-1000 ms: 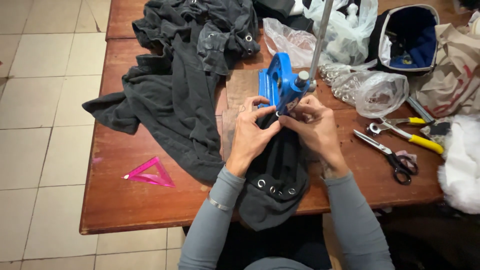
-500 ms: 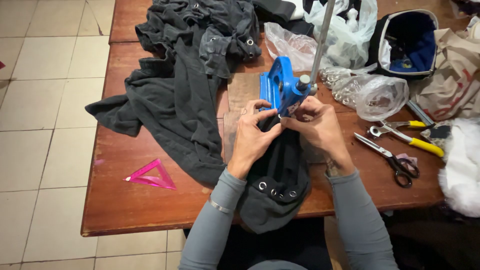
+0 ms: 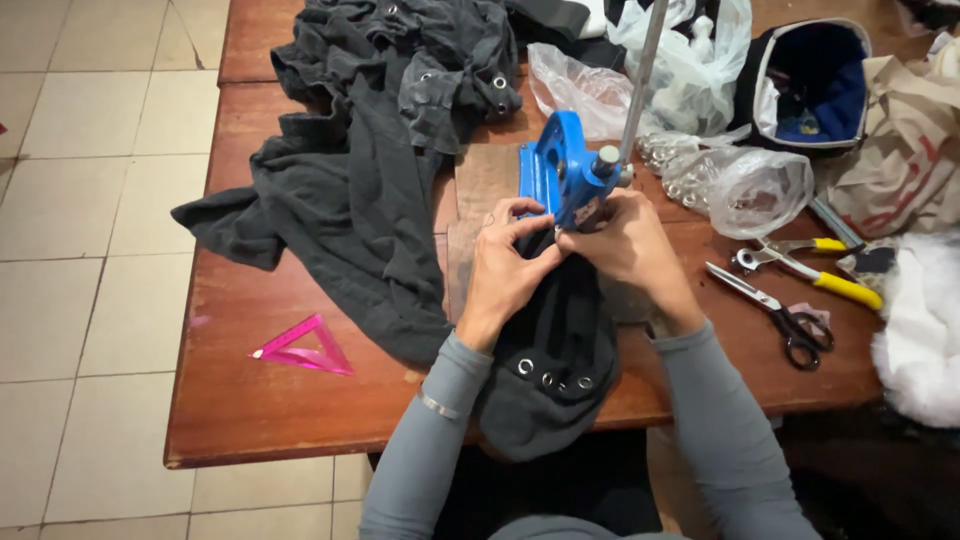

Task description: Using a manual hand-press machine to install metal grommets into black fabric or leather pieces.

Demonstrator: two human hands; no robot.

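I see my left hand (image 3: 505, 265) and right hand (image 3: 620, 245) pinching the dark grey eyeleted fabric piece (image 3: 550, 360) under the blue hand press (image 3: 565, 180), fingers closed on the cloth near the tabletop's front edge. Since a second ago, both hands have stayed there; the fabric hangs over the front edge as before.

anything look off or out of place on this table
Mostly just clutter. The dark grey garment with metal eyelets held under the blue hand press by the left hand and right hand droops over the wooden table's near edge. Black-handled scissors lie open.
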